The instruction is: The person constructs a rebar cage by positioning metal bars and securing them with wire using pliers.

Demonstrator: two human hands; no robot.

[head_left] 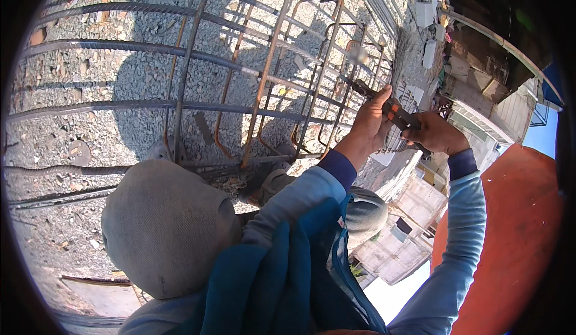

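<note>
My left hand [370, 118] is closed round the front of a black hand tool with orange marks [396, 112], its thumb lying along the top. Behind it, my right hand [438, 133] wraps the tool's rear end. The tool looks like pliers, but its exact kind is hard to make out. Its dark front end reaches to the bars of a rebar cage [273, 71], where long ribbed bars cross thinner, rusty bent stirrups. Whether the tip touches a bar cannot be seen clearly.
Gravel [144, 77] lies under the cage. My bent knee [171, 227] in grey trousers is close beside the bars. Several long thin bars [372, 5] run past the cage's far end. A large orange-red surface [504, 233] stands right of my right arm, with pale walls [396, 239] beyond.
</note>
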